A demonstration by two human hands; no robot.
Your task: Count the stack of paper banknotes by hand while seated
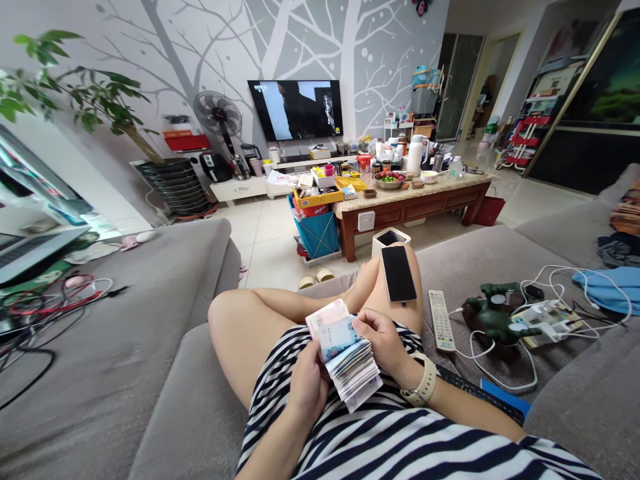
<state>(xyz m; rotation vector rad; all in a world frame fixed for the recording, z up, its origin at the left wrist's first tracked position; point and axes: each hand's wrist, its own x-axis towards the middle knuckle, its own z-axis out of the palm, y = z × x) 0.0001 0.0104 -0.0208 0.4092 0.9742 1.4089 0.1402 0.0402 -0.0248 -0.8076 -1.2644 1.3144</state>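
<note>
Banknotes (pixel 352 363) in closed grip of R hand (pixel 386 343) &, prob., L hand (pixel 306 381).

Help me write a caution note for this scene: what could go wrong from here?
The banknotes fan out in uneven layers between the left hand and right hand, so a looser grip might let some slip onto the lap.

The phone lies unheld on the bare right leg, and could slide off if that leg shifts.

White cable loops over the sofa beside the remote; a moving arm might snag it.
</note>
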